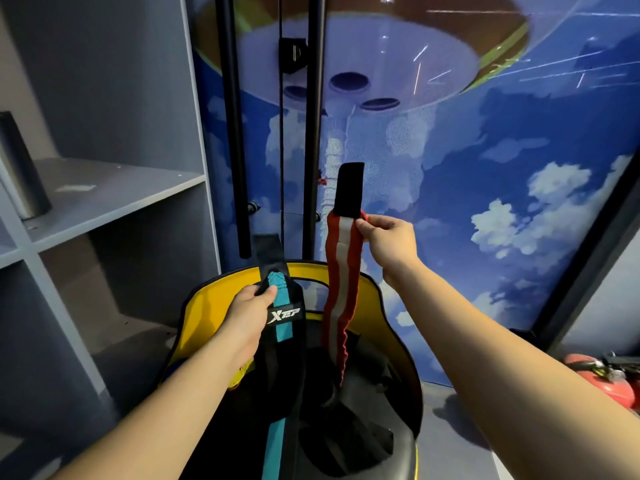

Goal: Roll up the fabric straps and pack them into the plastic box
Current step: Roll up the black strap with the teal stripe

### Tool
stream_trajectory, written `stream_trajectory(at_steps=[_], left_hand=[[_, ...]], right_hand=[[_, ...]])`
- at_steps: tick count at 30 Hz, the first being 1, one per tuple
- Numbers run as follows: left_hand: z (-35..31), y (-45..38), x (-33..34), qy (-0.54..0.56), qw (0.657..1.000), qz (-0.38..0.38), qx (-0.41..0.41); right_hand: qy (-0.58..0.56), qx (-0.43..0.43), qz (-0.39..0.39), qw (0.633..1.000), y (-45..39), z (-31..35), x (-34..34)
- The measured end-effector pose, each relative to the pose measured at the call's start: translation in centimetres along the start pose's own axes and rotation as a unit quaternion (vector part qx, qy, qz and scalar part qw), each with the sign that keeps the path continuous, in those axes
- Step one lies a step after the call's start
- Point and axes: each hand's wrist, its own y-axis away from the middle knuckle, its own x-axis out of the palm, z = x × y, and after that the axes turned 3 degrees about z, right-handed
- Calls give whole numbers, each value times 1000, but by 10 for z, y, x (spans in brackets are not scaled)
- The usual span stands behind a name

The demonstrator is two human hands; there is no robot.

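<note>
The left hand (247, 311) pinches a black fabric strap with a teal centre stripe (282, 327), its white label reading "XTEP". The right hand (389, 239) pinches a red-and-white ribbed strap with a black end tab (341, 268), hanging upright. Both hang over a yellow-rimmed black seat (207, 306), its lower part cut off. Grey shelving (114, 192) stands left; a red fire extinguisher (604, 379) lies right.

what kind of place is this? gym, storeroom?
Probably an indoor play or sports venue's storage corner, not certain. Clues: a floor-to-ceiling sky mural, grey open shelving, a red fire extinguisher on the floor, and a yellow-and-black seat under the straps.
</note>
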Motion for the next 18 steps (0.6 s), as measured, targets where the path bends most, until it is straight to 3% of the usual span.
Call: stream_trajectory(at_steps=[10,18], left_hand=[[-70,39,7,23,994,-26,101],[-128,91,10,58,983,-52,166]], right_hand=[[12,-44,-19,999,14,54,-3],[36,-159,-52,985,62,137,-2]])
